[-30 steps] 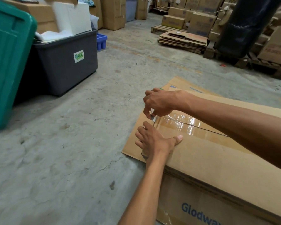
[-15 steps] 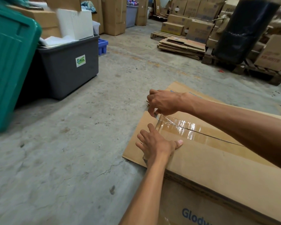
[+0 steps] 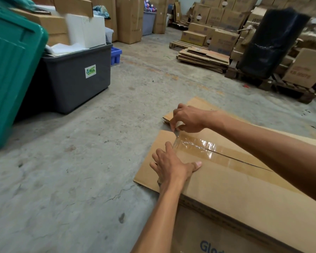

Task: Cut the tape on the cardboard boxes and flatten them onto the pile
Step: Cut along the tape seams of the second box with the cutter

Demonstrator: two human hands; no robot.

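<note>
A large brown cardboard box [image 3: 244, 194] lies on the concrete floor at the lower right, with blue lettering on its near side. Clear tape [image 3: 195, 147] runs along the seam between its top flaps, and its left end is lifted and crinkled. My right hand [image 3: 187, 118] pinches that lifted tape end at the box's left edge; a small pale tip shows between the fingers, and I cannot tell whether it is a blade. My left hand [image 3: 171, 166] presses flat on the near flap just beside the tape. A pile of flattened cardboard [image 3: 203, 59] lies far back.
A grey bin [image 3: 77, 77] filled with white sheets and boxes stands at the left, with a green bin [image 3: 11, 70] beside it. Pallets with stacked boxes [image 3: 217, 37] and a black wrapped roll [image 3: 270, 46] line the back right. A blue crate [image 3: 115, 54] sits behind the grey bin.
My right hand has pulled the tape end up and slightly away from the seam, so more tape is lifted and crinkled. My left hand stays pressed on the flap. The camera has tilted up.
</note>
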